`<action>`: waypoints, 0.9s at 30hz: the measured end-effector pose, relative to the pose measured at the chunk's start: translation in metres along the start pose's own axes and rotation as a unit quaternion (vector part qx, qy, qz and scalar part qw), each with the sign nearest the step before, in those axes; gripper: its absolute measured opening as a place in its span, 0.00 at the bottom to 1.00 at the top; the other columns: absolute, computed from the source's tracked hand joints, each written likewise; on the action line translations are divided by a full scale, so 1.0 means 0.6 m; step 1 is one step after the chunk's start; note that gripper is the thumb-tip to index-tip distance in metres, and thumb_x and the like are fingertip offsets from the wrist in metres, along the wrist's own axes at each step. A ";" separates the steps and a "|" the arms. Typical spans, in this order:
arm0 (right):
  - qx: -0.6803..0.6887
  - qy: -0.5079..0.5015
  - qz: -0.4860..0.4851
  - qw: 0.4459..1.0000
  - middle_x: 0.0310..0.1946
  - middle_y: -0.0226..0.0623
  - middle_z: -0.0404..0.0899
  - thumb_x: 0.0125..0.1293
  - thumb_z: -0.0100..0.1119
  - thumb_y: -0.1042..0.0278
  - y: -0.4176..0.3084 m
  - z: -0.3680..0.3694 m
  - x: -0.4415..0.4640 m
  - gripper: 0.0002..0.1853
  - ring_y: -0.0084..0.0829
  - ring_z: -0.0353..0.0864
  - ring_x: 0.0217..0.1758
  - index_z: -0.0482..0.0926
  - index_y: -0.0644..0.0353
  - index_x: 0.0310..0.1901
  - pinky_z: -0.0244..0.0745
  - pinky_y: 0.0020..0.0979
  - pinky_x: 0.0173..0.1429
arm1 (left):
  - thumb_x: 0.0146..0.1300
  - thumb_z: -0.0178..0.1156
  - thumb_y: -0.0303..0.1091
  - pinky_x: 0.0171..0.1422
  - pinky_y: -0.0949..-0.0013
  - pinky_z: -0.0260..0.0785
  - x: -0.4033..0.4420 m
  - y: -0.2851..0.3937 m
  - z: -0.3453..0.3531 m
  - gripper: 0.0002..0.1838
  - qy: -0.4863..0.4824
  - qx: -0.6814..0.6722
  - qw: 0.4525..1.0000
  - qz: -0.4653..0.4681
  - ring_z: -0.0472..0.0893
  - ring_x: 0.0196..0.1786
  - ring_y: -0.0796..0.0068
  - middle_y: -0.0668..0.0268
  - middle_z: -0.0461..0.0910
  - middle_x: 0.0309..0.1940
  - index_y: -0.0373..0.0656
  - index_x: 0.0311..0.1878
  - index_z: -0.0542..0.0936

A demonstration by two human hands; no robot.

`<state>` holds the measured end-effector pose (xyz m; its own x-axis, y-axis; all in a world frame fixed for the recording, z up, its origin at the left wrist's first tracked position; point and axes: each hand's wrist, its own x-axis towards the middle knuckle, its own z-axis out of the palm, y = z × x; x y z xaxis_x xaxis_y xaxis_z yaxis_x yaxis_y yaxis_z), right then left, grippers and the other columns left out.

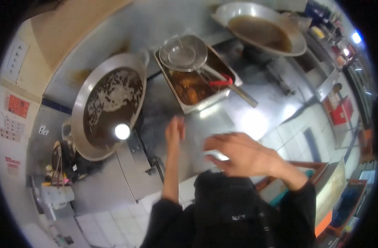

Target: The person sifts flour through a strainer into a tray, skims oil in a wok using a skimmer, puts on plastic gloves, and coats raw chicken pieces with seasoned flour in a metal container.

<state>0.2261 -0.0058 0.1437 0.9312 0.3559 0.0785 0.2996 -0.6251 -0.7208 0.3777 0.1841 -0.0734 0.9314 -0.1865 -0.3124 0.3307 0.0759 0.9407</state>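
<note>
My left hand [175, 130] is over the steel counter [193, 142], just in front of a rectangular metal tray [192, 109]. Its fingers look curled in, with no object visible in them. My right hand [236, 153] hovers near the counter's front edge, fingers bent toward the thumb. Between them shows a small white thing [217, 155], too blurred to name. Brown fried food pieces [192, 95] lie in the tray. Across its top rests a round strainer [183, 53] with a long handle, and beside that are red-handled tongs [221, 82].
On the left stands a large wok [77, 120] of dark oil with pale foam bubbling on it. Another wok [296, 43] holding brown oil is at the back right. A red box [343, 110] and an orange-edged bin [321, 168] are to the right.
</note>
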 end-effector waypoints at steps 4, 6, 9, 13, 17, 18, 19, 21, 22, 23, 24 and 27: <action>-0.016 -0.036 -0.265 0.963 0.33 0.44 0.78 0.63 0.58 0.66 -0.079 -0.070 0.022 0.09 0.47 0.80 0.39 0.75 0.61 0.40 0.75 0.42 0.43 | 0.65 0.57 0.58 0.50 0.61 0.72 0.211 0.040 0.215 0.28 0.022 0.343 0.903 0.257 0.82 0.45 0.59 0.56 0.84 0.39 0.38 0.47 0.80; -0.006 -0.052 -0.343 0.938 0.33 0.44 0.78 0.62 0.58 0.66 -0.090 -0.093 0.016 0.09 0.47 0.80 0.38 0.75 0.61 0.41 0.75 0.42 0.42 | 0.61 0.53 0.65 0.59 0.54 0.68 0.333 -0.001 0.255 0.35 0.080 0.422 0.879 0.207 0.79 0.53 0.47 0.49 0.83 0.45 0.36 0.44 0.82; 0.005 -0.069 -0.398 0.915 0.32 0.44 0.79 0.61 0.59 0.67 -0.075 -0.126 0.007 0.10 0.46 0.80 0.37 0.76 0.61 0.41 0.76 0.41 0.41 | 0.56 0.61 0.63 0.58 0.60 0.73 0.439 -0.045 0.292 0.29 0.130 0.437 0.889 0.049 0.85 0.46 0.59 0.51 0.85 0.39 0.45 0.39 0.87; 0.007 -0.088 -0.439 0.894 0.32 0.43 0.79 0.60 0.60 0.67 -0.059 -0.161 -0.004 0.10 0.44 0.81 0.35 0.76 0.61 0.41 0.76 0.40 0.39 | 0.51 0.66 0.60 0.50 0.65 0.77 0.440 -0.071 0.323 0.25 0.162 0.466 0.861 0.124 0.86 0.29 0.61 0.56 0.86 0.38 0.46 0.36 0.88; 0.008 -0.102 -0.457 0.883 0.32 0.43 0.79 0.59 0.62 0.67 -0.052 -0.184 -0.008 0.11 0.43 0.81 0.34 0.77 0.61 0.42 0.76 0.39 0.38 | 0.53 0.69 0.55 0.32 0.68 0.78 0.402 -0.053 0.316 0.25 0.172 0.346 0.922 0.002 0.83 0.24 0.68 0.58 0.84 0.31 0.37 0.33 0.85; 0.007 -0.105 -0.460 0.882 0.32 0.43 0.79 0.59 0.62 0.67 -0.049 -0.191 -0.009 0.11 0.43 0.81 0.33 0.77 0.61 0.42 0.76 0.39 0.37 | 0.54 0.70 0.54 0.25 0.69 0.76 0.379 -0.027 0.320 0.25 0.150 0.300 0.939 -0.071 0.82 0.23 0.71 0.60 0.83 0.27 0.35 0.31 0.83; 0.004 -0.107 -0.462 0.880 0.32 0.43 0.79 0.59 0.62 0.68 -0.049 -0.196 -0.008 0.11 0.43 0.81 0.33 0.77 0.61 0.42 0.76 0.39 0.37 | 0.55 0.70 0.52 0.19 0.72 0.72 0.388 -0.030 0.319 0.24 0.103 0.297 0.946 -0.081 0.78 0.21 0.75 0.63 0.79 0.22 0.36 0.29 0.80; 0.000 -0.110 -0.460 0.881 0.31 0.42 0.79 0.58 0.63 0.68 -0.046 -0.209 -0.003 0.12 0.42 0.82 0.32 0.77 0.61 0.42 0.77 0.38 0.36 | 0.54 0.71 0.46 0.23 0.70 0.74 0.420 -0.062 0.311 0.21 0.049 0.277 0.957 -0.075 0.80 0.23 0.74 0.61 0.81 0.24 0.34 0.31 0.81; 0.001 -0.112 -0.459 0.882 0.31 0.42 0.79 0.58 0.63 0.68 -0.044 -0.213 -0.002 0.12 0.42 0.82 0.32 0.77 0.61 0.42 0.77 0.38 0.36 | 0.52 0.72 0.42 0.27 0.66 0.78 0.419 -0.059 0.308 0.20 0.033 0.278 0.957 -0.074 0.83 0.27 0.71 0.58 0.83 0.27 0.31 0.35 0.82; 0.002 -0.111 -0.453 0.884 0.31 0.42 0.80 0.57 0.63 0.68 -0.042 -0.219 -0.002 0.12 0.41 0.82 0.31 0.77 0.61 0.42 0.77 0.38 0.36 | 0.52 0.72 0.42 0.27 0.66 0.78 0.423 -0.065 0.299 0.20 0.036 0.276 0.958 -0.065 0.83 0.27 0.71 0.58 0.83 0.27 0.31 0.35 0.82; 0.003 -0.108 -0.440 0.891 0.31 0.42 0.80 0.57 0.64 0.68 -0.034 -0.228 0.001 0.12 0.41 0.82 0.31 0.78 0.61 0.42 0.77 0.38 0.35 | 0.52 0.70 0.39 0.26 0.66 0.77 0.429 -0.074 0.306 0.19 0.040 0.207 0.976 -0.060 0.82 0.25 0.70 0.57 0.82 0.27 0.30 0.38 0.82; 0.030 -0.093 -0.374 0.922 0.31 0.42 0.80 0.56 0.65 0.68 0.008 -0.259 -0.006 0.13 0.40 0.82 0.30 0.78 0.61 0.42 0.77 0.37 0.34 | 0.58 0.59 0.29 0.36 0.59 0.75 0.367 -0.021 0.316 0.12 0.128 0.262 0.954 0.063 0.83 0.28 0.59 0.53 0.83 0.29 0.35 0.44 0.73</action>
<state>0.2564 -0.1179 0.2472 0.4146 0.7885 0.4544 0.8267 -0.1175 -0.5503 0.5500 -0.0438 -0.1289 0.9877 0.0423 -0.1504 0.1538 -0.4317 0.8888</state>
